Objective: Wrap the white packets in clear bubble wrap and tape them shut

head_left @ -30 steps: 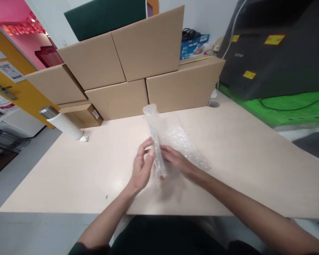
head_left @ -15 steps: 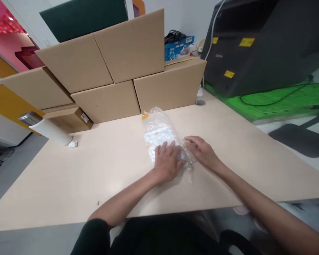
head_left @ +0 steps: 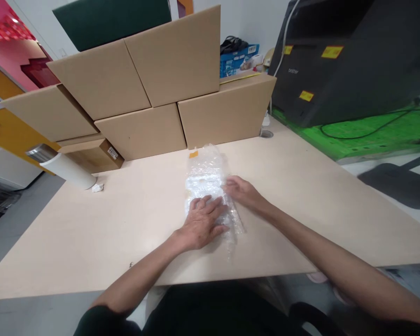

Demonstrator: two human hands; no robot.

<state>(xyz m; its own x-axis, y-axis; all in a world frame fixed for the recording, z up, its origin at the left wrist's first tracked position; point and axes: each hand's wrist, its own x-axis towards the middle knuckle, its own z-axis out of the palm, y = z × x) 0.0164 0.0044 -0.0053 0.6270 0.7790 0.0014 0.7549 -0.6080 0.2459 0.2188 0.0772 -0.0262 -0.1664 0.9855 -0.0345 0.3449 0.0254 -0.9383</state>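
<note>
A piece of clear bubble wrap [head_left: 210, 161] lies on the table, folded around something whitish whose kind I cannot make out. An orange sticker [head_left: 193, 154] shows at its far left corner. My left hand [head_left: 203, 221] rests on the near part of the bundle, palm down with the fingers spread. At the wrap's right edge is my right hand [head_left: 243, 190], its fingers curled and pinched together at the plastic. Loose film trails from the bundle toward the front edge of the table.
Several cardboard boxes [head_left: 143, 135] are stacked along the back. At the left stand a white bottle [head_left: 70, 171] with a steel cap and a crumpled white scrap [head_left: 97, 187]. A large black machine [head_left: 322, 74] on a green base [head_left: 378, 133] is at the right.
My left hand has slid left and nearer on the wrap. My right hand has moved left to its edge, and the near part of the bundle has shifted left.
</note>
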